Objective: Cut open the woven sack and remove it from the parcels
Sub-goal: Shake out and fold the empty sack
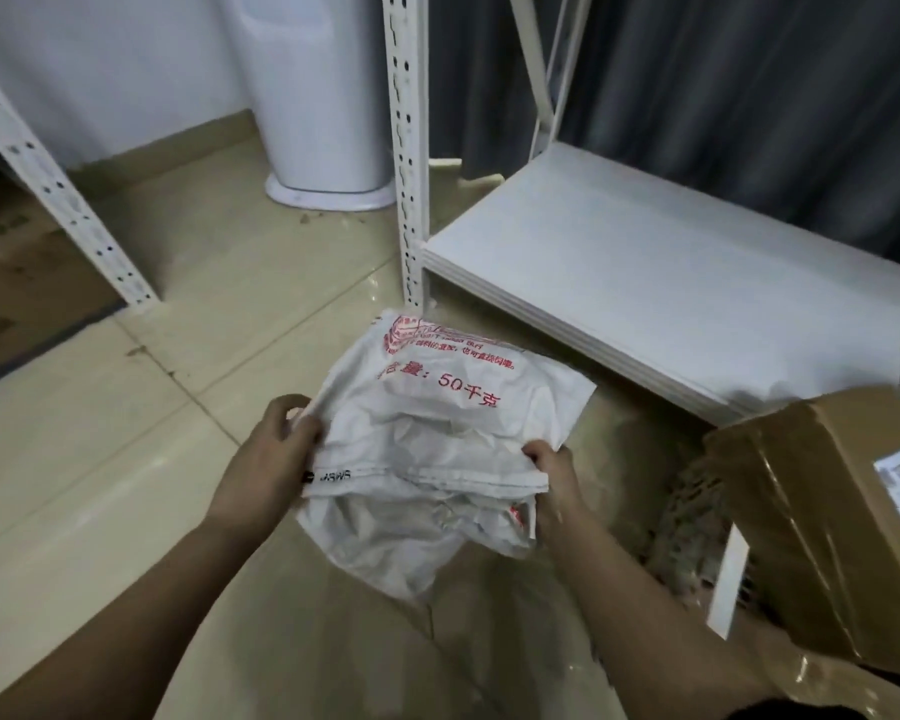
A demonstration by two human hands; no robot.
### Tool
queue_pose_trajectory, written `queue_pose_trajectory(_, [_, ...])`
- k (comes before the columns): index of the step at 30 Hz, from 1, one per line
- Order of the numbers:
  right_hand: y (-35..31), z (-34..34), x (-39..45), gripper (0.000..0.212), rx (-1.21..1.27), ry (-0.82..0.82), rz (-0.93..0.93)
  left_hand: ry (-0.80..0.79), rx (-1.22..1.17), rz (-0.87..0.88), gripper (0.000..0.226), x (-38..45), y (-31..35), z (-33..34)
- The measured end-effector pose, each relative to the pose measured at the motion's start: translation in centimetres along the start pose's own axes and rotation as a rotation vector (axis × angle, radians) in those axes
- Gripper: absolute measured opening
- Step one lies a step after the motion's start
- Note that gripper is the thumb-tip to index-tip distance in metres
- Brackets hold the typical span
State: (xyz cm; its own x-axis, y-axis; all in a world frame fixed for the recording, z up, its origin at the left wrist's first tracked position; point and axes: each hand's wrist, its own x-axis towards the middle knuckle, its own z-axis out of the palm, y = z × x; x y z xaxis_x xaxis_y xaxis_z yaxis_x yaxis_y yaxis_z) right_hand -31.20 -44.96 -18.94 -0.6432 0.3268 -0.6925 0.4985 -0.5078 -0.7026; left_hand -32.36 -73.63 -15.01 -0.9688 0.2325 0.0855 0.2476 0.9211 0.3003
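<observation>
A white woven sack with red printing is held crumpled above the tiled floor in the middle of the head view. My left hand grips its left edge with curled fingers. My right hand pinches its right edge near a stitched seam. The sack hangs limp and looks flat, its lower part drooping below my hands. A brown taped cardboard parcel with a white label lies at the right, outside the sack. Beside it sits a netted bundle, partly hidden.
A white metal shelf with a slotted upright stands low behind the sack. A white bin is at the back. Another slotted upright and cardboard boxes are at the left. Grey curtains hang behind.
</observation>
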Motion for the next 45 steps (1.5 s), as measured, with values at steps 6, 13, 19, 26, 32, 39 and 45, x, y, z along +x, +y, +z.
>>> queue_pose_trajectory(6, [3.2,-0.1,5.1,0.041,-0.084,0.025,-0.006,-0.35,0.148,0.021,0.076,-1.1,-2.5,9.1])
queue_pose_trajectory(13, [0.4,-0.6,4.5,0.054,-1.051,0.419,-0.659,-0.552,0.206,0.027,0.082,-1.6,-0.5,14.2])
queue_pose_trajectory(19, [6.9,-0.7,5.4,0.081,-1.676,-0.084,-0.295,-0.607,0.02,-0.271,0.04,-0.5,0.2,15.3])
queue_pose_trajectory(26, [9.3,-4.9,8.4,0.122,-2.049,-0.31,-0.359,-0.509,0.117,-0.222,0.048,-3.2,-1.8,16.6])
queue_pose_trajectory(32, [8.0,-3.7,9.1,0.132,-2.103,-0.393,-0.279,-0.562,-0.198,-0.406,0.043,-2.2,-2.8,17.2])
queue_pose_trajectory(39, [7.4,-1.7,8.8,0.1,-1.762,-0.265,-0.139,-0.432,0.091,-0.497,0.072,-1.8,-2.0,16.7])
queue_pose_trajectory(45, [10.3,-3.3,8.6,0.098,-1.864,-0.18,-0.246,-0.55,0.095,-0.539,0.099,-3.7,-3.5,18.4])
